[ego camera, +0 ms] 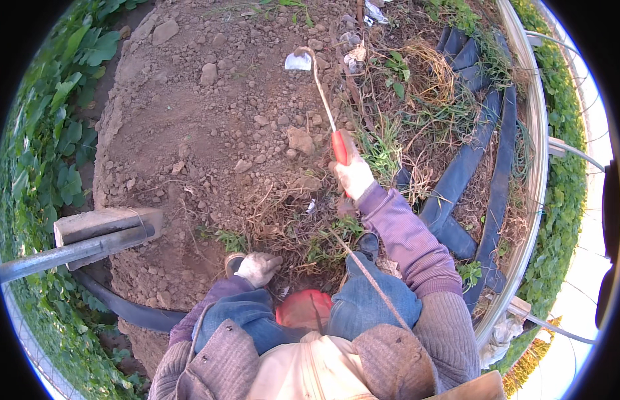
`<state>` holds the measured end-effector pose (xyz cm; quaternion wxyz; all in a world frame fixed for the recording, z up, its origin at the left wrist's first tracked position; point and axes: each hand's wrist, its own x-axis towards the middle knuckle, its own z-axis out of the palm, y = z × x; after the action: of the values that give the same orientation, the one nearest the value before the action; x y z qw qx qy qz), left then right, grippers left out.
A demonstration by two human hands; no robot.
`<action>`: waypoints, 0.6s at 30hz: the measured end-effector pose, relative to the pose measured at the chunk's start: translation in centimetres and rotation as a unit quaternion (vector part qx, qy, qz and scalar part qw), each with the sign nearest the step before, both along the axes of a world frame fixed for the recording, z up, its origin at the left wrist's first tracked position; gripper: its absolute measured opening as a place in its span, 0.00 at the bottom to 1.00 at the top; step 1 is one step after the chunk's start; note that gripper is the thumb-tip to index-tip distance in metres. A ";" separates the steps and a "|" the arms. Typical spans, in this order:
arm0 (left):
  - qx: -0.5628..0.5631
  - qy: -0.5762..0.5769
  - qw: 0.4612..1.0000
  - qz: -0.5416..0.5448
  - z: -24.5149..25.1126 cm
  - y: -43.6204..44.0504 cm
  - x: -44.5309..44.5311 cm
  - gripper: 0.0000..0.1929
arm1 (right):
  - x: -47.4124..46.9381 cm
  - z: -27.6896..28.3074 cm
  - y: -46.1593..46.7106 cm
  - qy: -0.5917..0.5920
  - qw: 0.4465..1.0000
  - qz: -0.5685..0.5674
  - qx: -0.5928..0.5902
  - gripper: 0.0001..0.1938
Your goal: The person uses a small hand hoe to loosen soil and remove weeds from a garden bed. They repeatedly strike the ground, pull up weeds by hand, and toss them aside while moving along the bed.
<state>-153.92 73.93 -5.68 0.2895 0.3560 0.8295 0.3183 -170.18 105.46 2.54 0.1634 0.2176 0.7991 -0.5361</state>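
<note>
My right hand (354, 172), in a pale work glove, grips the red handle (339, 146) of a hand hoe. Its bent metal shank (322, 90) reaches forward over the soil, ending in a bright, flat blade (298, 62). Whether the blade touches the ground I cannot tell. My left hand (259, 269), also gloved, is low beside my left knee, near dry weeds (290, 235). Its fingers look curled, and their inner side is hidden. Between my legs is a red rounded object (304, 307), partly covered.
Cloddy bare soil (190, 135) spreads ahead and left. A metal pipe (89, 250) with a block (109, 225) juts in from the left. Black flat hoses (460, 160) lie among grass on the right, inside a pale curved rail (537, 150). Leafy plants (54, 115) border the left.
</note>
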 end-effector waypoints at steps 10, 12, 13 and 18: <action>-0.019 -0.027 0.999 -0.018 0.3 0.1 -0.3 0.14 | -10.4 -4.4 4.5 -0.099 0.991 0.032 0.087 0.34; 0.000 -0.025 1.000 -0.007 0.3 -0.2 -0.1 0.14 | -13.6 -6.2 5.2 -0.033 0.990 0.056 0.126 0.32; 0.011 -0.023 1.000 -0.001 0.2 -0.2 -0.1 0.14 | -15.0 -6.6 5.6 -0.019 0.987 0.066 0.146 0.32; 0.011 -0.027 0.999 -0.014 0.5 0.1 -0.7 0.13 | -18.5 -7.4 5.0 -0.035 0.943 0.097 0.317 0.35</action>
<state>-154.57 74.01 -5.15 0.3119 0.3621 0.8128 0.3331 -188.68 110.50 -4.88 0.1652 0.1978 0.9387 -0.2289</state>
